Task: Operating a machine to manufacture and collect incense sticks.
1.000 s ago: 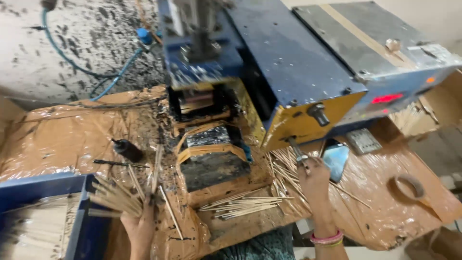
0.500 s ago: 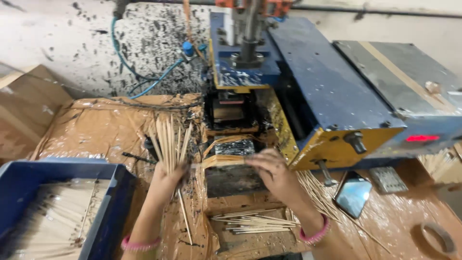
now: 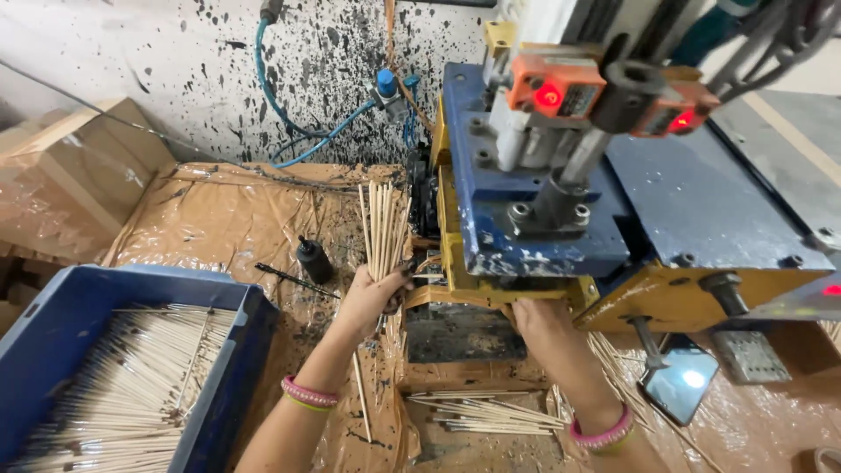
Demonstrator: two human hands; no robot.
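My left hand (image 3: 372,298) grips a bundle of thin wooden sticks (image 3: 383,229), held upright beside the blue and yellow machine (image 3: 613,201). My right hand (image 3: 545,326) reaches under the machine's yellow front, fingers hidden against the dark slot (image 3: 460,333) there; I cannot tell whether it holds anything. More loose sticks (image 3: 486,412) lie in a small pile on the board below my hands.
A blue crate (image 3: 232,368) full of sticks stands at the left. A small black bottle (image 3: 314,259) and a dark pen-like tool (image 3: 289,278) lie on the plastic-covered table. A phone (image 3: 683,378) lies at the right. Blue hoses (image 3: 298,140) run along the spattered wall.
The view has moved closer and up to the machine. My left hand has lifted the stick bundle upright toward the machine; my right hand has pushed in under its yellow front.
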